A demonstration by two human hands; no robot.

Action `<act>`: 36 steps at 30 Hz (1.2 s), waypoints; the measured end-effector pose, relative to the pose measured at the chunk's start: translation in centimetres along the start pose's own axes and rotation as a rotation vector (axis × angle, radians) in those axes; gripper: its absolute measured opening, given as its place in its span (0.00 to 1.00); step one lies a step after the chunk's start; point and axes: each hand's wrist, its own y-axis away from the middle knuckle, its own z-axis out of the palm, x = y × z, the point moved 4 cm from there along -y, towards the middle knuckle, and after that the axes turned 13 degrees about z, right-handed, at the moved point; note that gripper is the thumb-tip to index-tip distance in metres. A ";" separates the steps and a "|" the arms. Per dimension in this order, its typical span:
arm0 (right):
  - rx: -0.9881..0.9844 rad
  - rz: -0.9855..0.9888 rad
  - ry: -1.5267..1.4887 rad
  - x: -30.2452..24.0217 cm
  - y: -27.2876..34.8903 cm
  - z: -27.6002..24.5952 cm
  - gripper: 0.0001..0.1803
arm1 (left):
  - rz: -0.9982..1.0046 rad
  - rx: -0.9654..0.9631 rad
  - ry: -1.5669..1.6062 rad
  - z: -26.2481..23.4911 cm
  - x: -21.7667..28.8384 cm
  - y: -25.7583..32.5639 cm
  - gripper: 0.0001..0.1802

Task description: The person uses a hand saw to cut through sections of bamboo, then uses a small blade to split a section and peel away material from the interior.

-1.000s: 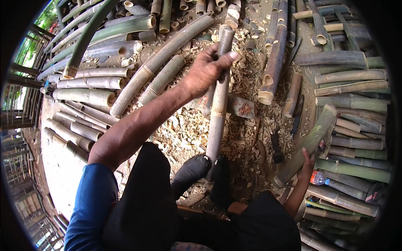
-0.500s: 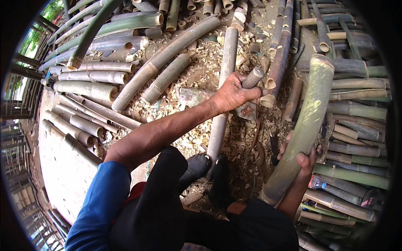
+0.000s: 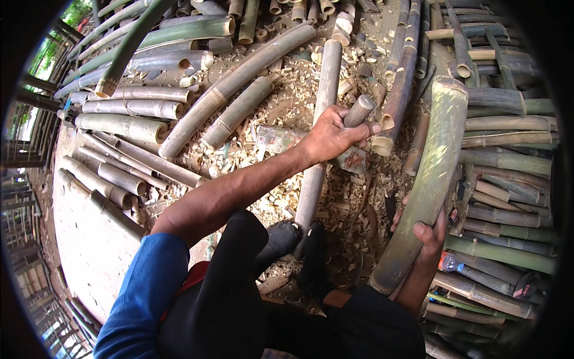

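My left hand is closed round a ribbed, rounded brown handle; whatever tool it belongs to is hidden by the fist. Beneath that wrist runs a long greyish bamboo pole, its near end between my feet. My right hand grips a thick green bamboo section from below and the right side, thumb on top and fingertips showing at its left edge. Pale scraped patches mark its upper part. It leans with the top end away from me, the lower end near my right thigh.
Wood chips cover the ground around my feet. Cut bamboo lengths lie at the left, and stacked bamboo fills the right side. A small plastic bottle lies among the stack. A dark bamboo pole stretches ahead.
The upper end of the green bamboo section has swung a little to the left, and my right hand has moved slightly with it. My left hand stays nearly in place.
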 end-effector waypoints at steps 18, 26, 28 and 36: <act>-0.160 -0.088 1.172 -17.3 -2.6 6.3 0.57 | -0.026 0.115 -0.111 -0.4 -1.2 0.0 0.21; 0.197 -0.847 0.614 -22.2 -3.7 6.4 0.51 | -0.108 0.156 -0.053 -1.3 -1.1 0.4 0.21; -0.033 -0.545 1.175 -17.0 -5.2 7.1 0.53 | -0.027 0.167 -0.056 -1.2 -0.9 -0.3 0.20; -0.070 -0.499 1.068 -23.7 -4.8 7.0 0.61 | -0.004 0.139 -0.127 -1.6 -1.7 -0.1 0.26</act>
